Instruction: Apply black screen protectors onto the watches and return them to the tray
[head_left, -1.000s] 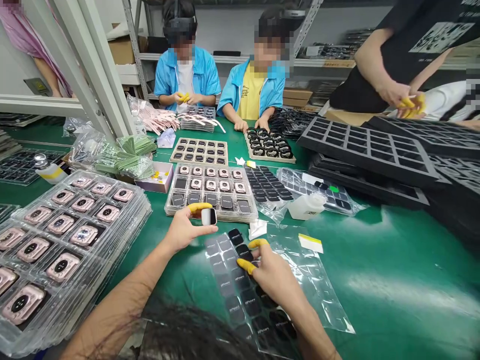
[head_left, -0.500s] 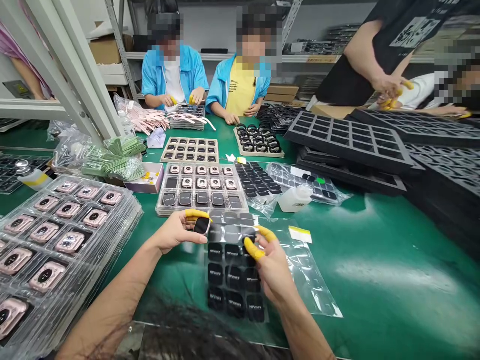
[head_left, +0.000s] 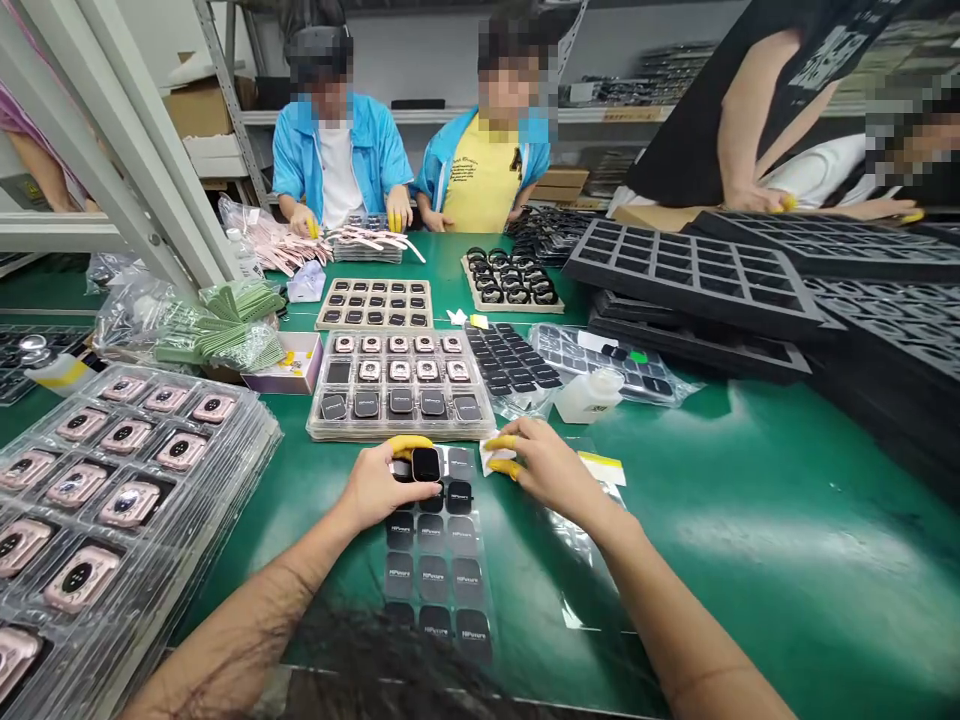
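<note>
Left hand (head_left: 379, 488), in yellow rubber finger cots (head_left: 409, 445), is gripping a glossy black square smartwatch body (head_left: 425, 464) just above a clear sheet of matte black printed pads (head_left: 439, 560). Right hand (head_left: 547, 465) is pinching a crumpled white wipe (head_left: 496, 455). Both are working on the shiny green bench (head_left: 750, 540), right below a clear plastic tray of watches (head_left: 401, 385).

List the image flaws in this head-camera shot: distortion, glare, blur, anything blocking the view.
Head view: wide-angle distortion bends the black foam trays at right; glare streaks the green work mat at lower right; out-of-focus dark hair blocks the bottom edge.
</note>
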